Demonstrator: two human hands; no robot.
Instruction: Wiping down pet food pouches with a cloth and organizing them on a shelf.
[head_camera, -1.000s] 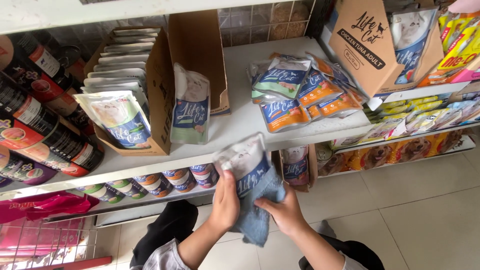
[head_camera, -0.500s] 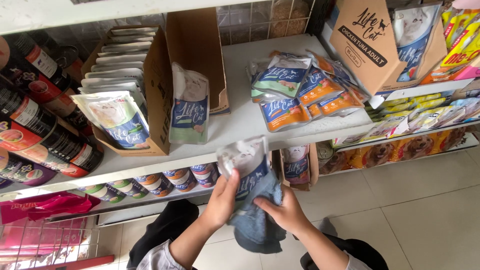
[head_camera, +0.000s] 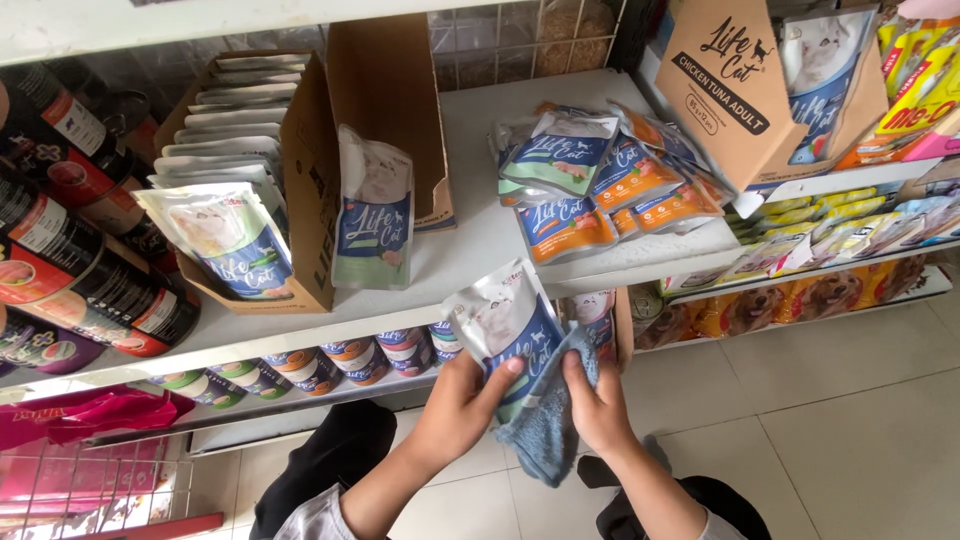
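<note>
Pouch wiping under way.
Left hand (head_camera: 462, 410) is gripping pouch (head_camera: 505, 330); right hand (head_camera: 598, 408) is pressing cloth (head_camera: 545, 430) against it; shelf (head_camera: 480, 240) pouches lying untouched.

glossy foil pouch (head_camera: 505, 325), soft fuzzy blue cloth (head_camera: 550, 430), matt cardboard box (head_camera: 320, 190)

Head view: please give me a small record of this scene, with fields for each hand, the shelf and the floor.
left hand: left hand holds a pouch by its lower edge, thumb on the front
right hand: right hand presses a blue cloth against the pouch
pouch: silver and blue, upright, in front of the shelf edge
shelf: white shelf bears an open carton of pouches, one standing pouch and a loose pile
lower shelf: a row of cans
floor: pale tiles
</note>
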